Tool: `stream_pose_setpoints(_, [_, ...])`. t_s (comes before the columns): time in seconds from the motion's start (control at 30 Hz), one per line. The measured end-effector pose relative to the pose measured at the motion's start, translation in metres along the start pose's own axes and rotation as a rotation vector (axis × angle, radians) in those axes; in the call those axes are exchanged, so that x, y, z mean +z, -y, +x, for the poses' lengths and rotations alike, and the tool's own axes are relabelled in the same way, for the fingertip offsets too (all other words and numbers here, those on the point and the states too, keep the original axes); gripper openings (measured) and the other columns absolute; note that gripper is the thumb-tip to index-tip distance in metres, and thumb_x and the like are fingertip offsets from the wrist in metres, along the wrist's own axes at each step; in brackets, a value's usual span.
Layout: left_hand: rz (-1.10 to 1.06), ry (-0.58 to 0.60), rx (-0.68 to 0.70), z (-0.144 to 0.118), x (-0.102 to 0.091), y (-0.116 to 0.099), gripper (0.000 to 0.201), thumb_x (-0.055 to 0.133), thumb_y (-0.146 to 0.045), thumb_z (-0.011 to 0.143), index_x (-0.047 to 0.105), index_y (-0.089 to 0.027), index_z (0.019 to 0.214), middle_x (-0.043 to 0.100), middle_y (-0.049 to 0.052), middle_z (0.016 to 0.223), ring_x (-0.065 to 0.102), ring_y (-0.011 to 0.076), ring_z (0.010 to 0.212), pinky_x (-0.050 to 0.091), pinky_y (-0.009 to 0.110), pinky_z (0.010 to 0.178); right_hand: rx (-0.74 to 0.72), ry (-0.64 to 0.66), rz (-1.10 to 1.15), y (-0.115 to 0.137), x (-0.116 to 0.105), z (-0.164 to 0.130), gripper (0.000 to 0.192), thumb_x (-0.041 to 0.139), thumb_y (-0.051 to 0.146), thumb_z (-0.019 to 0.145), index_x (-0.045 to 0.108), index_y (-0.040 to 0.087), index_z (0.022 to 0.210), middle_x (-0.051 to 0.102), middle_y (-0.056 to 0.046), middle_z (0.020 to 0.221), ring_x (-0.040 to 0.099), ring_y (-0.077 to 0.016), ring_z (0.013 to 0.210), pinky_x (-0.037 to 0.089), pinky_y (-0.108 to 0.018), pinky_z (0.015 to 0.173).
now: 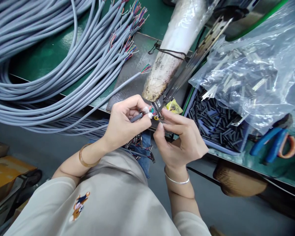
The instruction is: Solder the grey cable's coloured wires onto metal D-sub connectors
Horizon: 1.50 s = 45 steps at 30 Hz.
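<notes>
My left hand is closed round the end of a grey cable, with white coverings on its thumb and index fingertips. Thin coloured wires fan out of that end toward a small metal multi-pin connector. My right hand pinches at the connector's near end; its fingertips partly hide the grip. A dark, slim soldering iron slants down from above, its tip close to the connector. Beside it hangs a white, plastic-wrapped tube with a scorched lower end.
Grey cables with stripped ends cover the green bench's left side. To the right are a blue tray of black sleeves, a clear bag of metal parts, and blue-handled pliers. Wired connectors hang below the bench edge. A yellow pad lies behind my right hand.
</notes>
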State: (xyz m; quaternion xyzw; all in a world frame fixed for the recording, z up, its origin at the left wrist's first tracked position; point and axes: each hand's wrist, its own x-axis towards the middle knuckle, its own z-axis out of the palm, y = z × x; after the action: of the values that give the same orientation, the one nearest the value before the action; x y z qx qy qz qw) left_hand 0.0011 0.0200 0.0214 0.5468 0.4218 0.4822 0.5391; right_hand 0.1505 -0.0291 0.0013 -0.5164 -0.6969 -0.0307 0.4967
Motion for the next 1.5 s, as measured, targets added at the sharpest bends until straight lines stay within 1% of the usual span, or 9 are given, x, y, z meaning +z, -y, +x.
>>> stream_pose_setpoints(0.17, [-0.051,0.032,-0.091,-0.0001,-0.0009,0.0018,0.015,0.07,-0.014,0.072,0.056,-0.016,0.069,0.063,-0.001,0.071,0.052,0.0045,0.059,0.041,0.016,0.053,0.019,0.014,0.005,-0.0032,0.0011,-0.0043,0.02,0.074,0.006,0.082,0.062,0.022,0.085,0.081,-0.003,0.104,0.079,-0.0176,0.086,0.064,-0.028,0.073])
stream_pose_setpoints(0.4, [-0.074,0.013,-0.135,-0.0005,-0.0005,0.0031,0.016,0.073,-0.017,0.071,0.056,-0.016,0.07,0.062,-0.001,0.071,0.051,0.0045,0.057,0.039,0.015,0.05,0.043,0.011,0.035,-0.0048,0.0026,-0.0049,0.021,0.074,0.006,0.083,0.062,0.022,0.087,0.081,-0.003,0.105,0.079,-0.0172,0.087,0.064,-0.029,0.075])
stream_pose_setpoints(0.63, [-0.085,-0.006,-0.113,0.0003,0.0002,0.0026,0.018,0.074,-0.017,0.072,0.056,-0.017,0.069,0.06,-0.002,0.068,0.049,0.0045,0.057,0.037,0.016,0.049,0.033,0.023,0.012,-0.0033,0.0022,0.0017,0.019,0.076,0.006,0.082,0.065,0.021,0.085,0.081,-0.003,0.105,0.078,-0.0173,0.089,0.064,-0.029,0.078])
stream_pose_setpoints(0.8, [-0.114,0.021,-0.12,-0.0002,-0.0018,0.0023,0.017,0.075,-0.016,0.072,0.058,-0.016,0.071,0.06,-0.002,0.069,0.042,0.0027,0.053,0.034,0.015,0.046,0.051,0.007,0.019,-0.0018,0.0015,0.0021,0.017,0.076,0.008,0.083,0.066,0.022,0.083,0.081,-0.002,0.104,0.078,-0.0186,0.087,0.065,-0.032,0.077])
stream_pose_setpoints(0.9, [-0.102,0.012,-0.141,-0.0011,-0.0021,0.0046,0.017,0.075,-0.017,0.071,0.058,-0.016,0.071,0.061,-0.001,0.071,0.046,0.0037,0.055,0.037,0.015,0.048,0.05,0.019,0.031,-0.0035,0.0024,-0.0009,0.017,0.076,0.008,0.083,0.065,0.021,0.083,0.081,-0.003,0.104,0.078,-0.0166,0.084,0.064,-0.029,0.074])
stream_pose_setpoints(1.0, [-0.056,-0.008,-0.111,-0.0019,-0.0012,0.0058,0.017,0.074,-0.018,0.072,0.058,-0.017,0.07,0.061,-0.001,0.07,0.051,0.0053,0.059,0.04,0.016,0.051,0.035,0.022,0.017,-0.0047,0.0025,-0.002,0.018,0.077,0.008,0.082,0.065,0.022,0.084,0.081,-0.002,0.104,0.078,-0.016,0.085,0.063,-0.028,0.074])
stream_pose_setpoints(1.13, [-0.015,-0.012,-0.074,-0.0019,0.0,0.003,0.016,0.073,-0.017,0.073,0.057,-0.017,0.069,0.061,-0.001,0.068,0.052,0.0059,0.059,0.04,0.016,0.051,0.027,0.035,0.008,-0.0035,0.001,0.0007,0.017,0.077,0.008,0.082,0.067,0.021,0.086,0.081,-0.003,0.105,0.078,-0.0173,0.09,0.064,-0.028,0.078])
stream_pose_setpoints(1.27, [-0.001,-0.015,-0.059,-0.0021,0.0001,-0.0006,0.018,0.074,-0.017,0.073,0.057,-0.018,0.069,0.061,0.0,0.069,0.051,0.0066,0.059,0.039,0.017,0.05,0.011,0.023,-0.011,-0.0017,0.0003,0.0021,0.018,0.077,0.008,0.083,0.068,0.023,0.087,0.081,-0.002,0.105,0.078,-0.0177,0.089,0.065,-0.03,0.079])
stream_pose_setpoints(1.5, [0.055,0.006,-0.072,-0.007,0.0001,0.0002,0.016,0.071,-0.017,0.075,0.056,-0.018,0.07,0.062,0.0,0.071,0.055,0.0075,0.062,0.04,0.018,0.051,0.003,0.01,-0.035,-0.0012,0.0019,-0.0024,0.022,0.078,0.008,0.081,0.061,0.023,0.084,0.082,-0.002,0.102,0.078,-0.0153,0.084,0.063,-0.027,0.074])
